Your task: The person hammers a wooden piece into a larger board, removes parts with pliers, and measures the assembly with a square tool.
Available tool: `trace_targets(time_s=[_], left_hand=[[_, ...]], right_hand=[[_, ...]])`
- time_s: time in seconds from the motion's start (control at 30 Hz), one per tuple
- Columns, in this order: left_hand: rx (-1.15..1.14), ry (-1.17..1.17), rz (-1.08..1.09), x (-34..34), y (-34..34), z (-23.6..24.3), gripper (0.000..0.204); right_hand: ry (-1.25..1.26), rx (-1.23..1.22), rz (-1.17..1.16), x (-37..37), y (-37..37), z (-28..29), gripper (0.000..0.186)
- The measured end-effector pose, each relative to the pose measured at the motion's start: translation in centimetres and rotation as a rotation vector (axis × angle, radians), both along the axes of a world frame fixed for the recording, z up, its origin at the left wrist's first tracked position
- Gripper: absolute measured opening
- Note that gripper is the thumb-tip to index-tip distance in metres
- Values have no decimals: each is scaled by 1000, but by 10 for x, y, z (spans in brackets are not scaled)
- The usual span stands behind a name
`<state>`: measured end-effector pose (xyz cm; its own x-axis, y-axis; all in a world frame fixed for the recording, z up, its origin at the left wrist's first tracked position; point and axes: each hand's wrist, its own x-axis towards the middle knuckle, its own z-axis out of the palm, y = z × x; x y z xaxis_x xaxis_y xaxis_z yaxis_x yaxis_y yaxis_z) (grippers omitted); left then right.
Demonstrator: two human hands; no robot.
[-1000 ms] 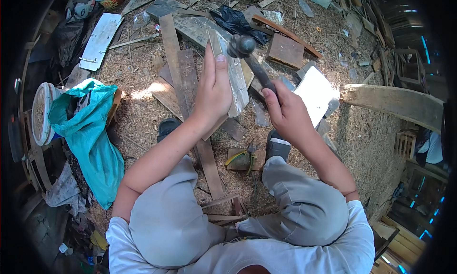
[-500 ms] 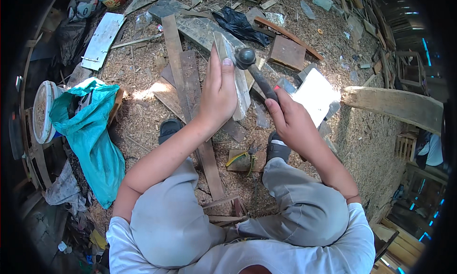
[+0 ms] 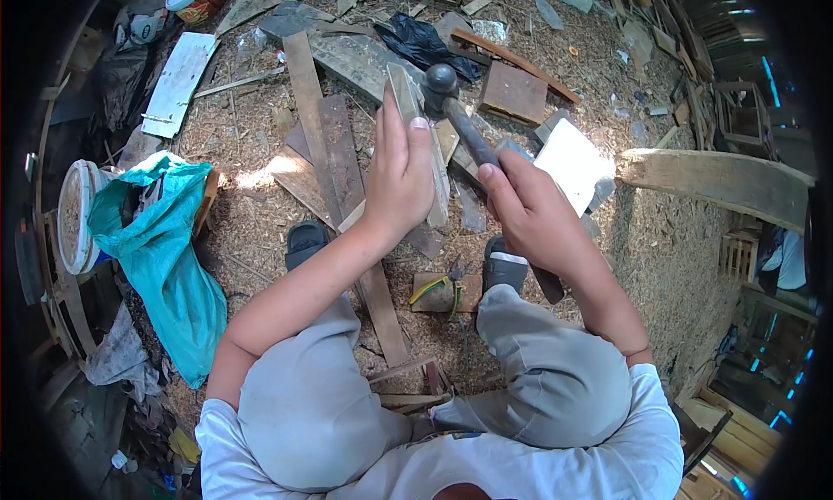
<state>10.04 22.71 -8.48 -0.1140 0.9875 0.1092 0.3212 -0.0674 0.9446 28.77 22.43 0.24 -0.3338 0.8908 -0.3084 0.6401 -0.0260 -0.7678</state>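
Note:
My left hand (image 3: 401, 183) grips a piece of pale wood (image 3: 403, 96) held upright in front of me, its fingers along the left side and the thumb across the near edge. The lower end of the wood shows to the right of my wrist. Wrapped around the dark handle of a hammer (image 3: 472, 134) is my right hand (image 3: 536, 209). The rounded hammer head is close to the right side of the wood; whether they touch I cannot tell. Between my feet, yellow-handled pliers (image 3: 442, 285) rest on a small wooden block (image 3: 423, 299).
Wood shavings and loose boards (image 3: 343, 144) cover the ground ahead. A teal sack (image 3: 169, 257) and a white bucket (image 3: 74, 213) stand at left. A brown block (image 3: 514, 92) and a black plastic bag (image 3: 425, 42) lie farther off. A thick plank (image 3: 720, 179) juts in from the right.
The hammer head has shifted slightly up and away, and the handle's lower end now shows below my right hand. The wood has turned a little in my left hand.

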Motion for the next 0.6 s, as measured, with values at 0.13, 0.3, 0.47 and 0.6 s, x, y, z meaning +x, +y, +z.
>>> trace_targets(time_s=[0.13,0.3,0.47,0.6], left_hand=[[78,48,-49,2,-3,8,71],[26,97,-80,3,-12,3,81],[-23,-3,-161,-7,-33,-18,90],[-51,-72,-189,-3,-42,-18,90]], right_hand=[[32,3,-27,0,-1,0,37],[277,-257,-178,-3,-3,12,28],[337,-336,-165,4,-4,22,30],[268,-333,-114,13,-7,22,28]])
